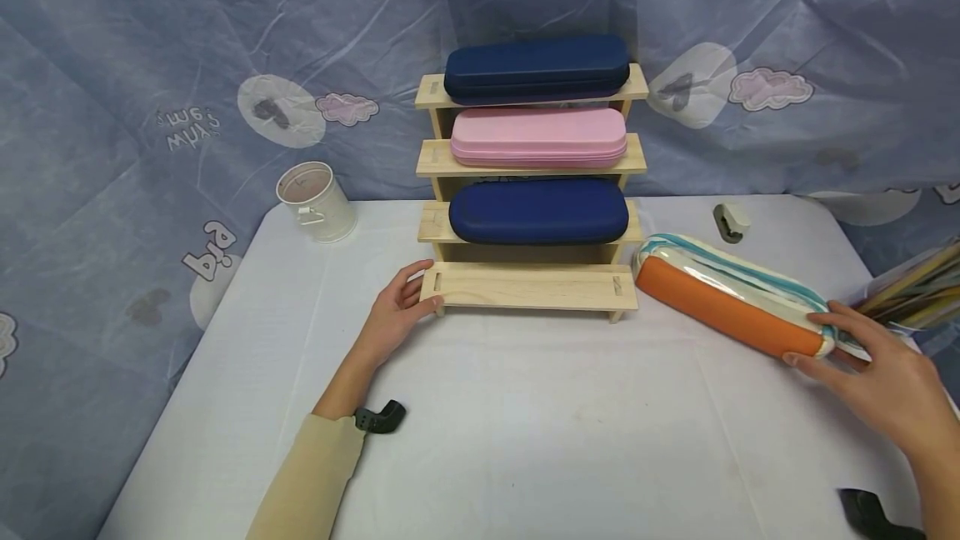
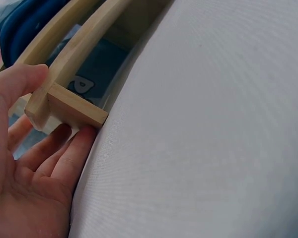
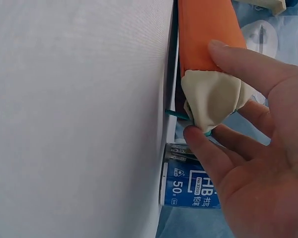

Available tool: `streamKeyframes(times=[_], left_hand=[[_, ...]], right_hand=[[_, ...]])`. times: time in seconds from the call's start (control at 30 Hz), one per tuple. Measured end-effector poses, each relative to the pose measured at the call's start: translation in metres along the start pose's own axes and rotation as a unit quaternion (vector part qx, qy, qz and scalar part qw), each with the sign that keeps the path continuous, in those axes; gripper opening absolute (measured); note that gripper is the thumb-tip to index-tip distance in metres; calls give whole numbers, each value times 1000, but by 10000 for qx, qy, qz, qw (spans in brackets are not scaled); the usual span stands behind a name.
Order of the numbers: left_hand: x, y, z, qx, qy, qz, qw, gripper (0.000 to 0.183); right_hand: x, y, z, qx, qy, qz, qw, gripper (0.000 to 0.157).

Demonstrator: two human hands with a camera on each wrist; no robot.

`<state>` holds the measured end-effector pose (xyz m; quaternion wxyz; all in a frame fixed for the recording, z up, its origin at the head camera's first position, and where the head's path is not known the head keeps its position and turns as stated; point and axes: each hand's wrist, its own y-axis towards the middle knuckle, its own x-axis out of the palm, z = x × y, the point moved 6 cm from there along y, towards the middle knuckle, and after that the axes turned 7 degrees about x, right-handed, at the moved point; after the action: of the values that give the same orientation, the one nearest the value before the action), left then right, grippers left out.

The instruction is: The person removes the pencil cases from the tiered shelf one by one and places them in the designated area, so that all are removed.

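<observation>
My left hand (image 1: 400,304) grips the left end of the lowest step of a tiered wooden rack (image 1: 528,286). In the left wrist view its thumb lies over the step's edge, with the fingers against the short leg (image 2: 77,105). At the right, my right hand (image 1: 885,373) holds the near end of an orange, white and teal pencil case (image 1: 738,307), thumb on the orange side (image 3: 208,34) and fingers around the pale end. The case lies slanted, its far end beside the rack. Dark blue (image 1: 536,69), pink (image 1: 538,137) and navy (image 1: 538,212) cases sit on the three upper steps.
A white metal bucket (image 1: 318,202) stands at the table's back left. Behind the orange case is a small white and grey object (image 1: 731,222). Pencils (image 1: 915,286) fill a clear container at the right edge; a blue HB box (image 3: 191,183) shows below the right hand.
</observation>
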<state>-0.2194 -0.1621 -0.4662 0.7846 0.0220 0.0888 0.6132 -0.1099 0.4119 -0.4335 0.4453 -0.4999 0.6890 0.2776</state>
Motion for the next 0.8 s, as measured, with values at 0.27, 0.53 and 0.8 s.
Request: streamKeyframes(times=[0.27, 0.53, 0.8], left_hand=[[0, -1, 1, -16, -29, -26, 10000, 66], [0, 1, 0, -76, 17, 35, 10000, 65], [0, 0, 2, -53, 28, -10, 10000, 64]], right_hand=[[0, 1, -2, -155, -163, -20, 9997, 79], [-1, -4, -6, -301, -383, 110, 9988, 76], [-10, -11, -15, -554, -596, 339, 9961, 72]])
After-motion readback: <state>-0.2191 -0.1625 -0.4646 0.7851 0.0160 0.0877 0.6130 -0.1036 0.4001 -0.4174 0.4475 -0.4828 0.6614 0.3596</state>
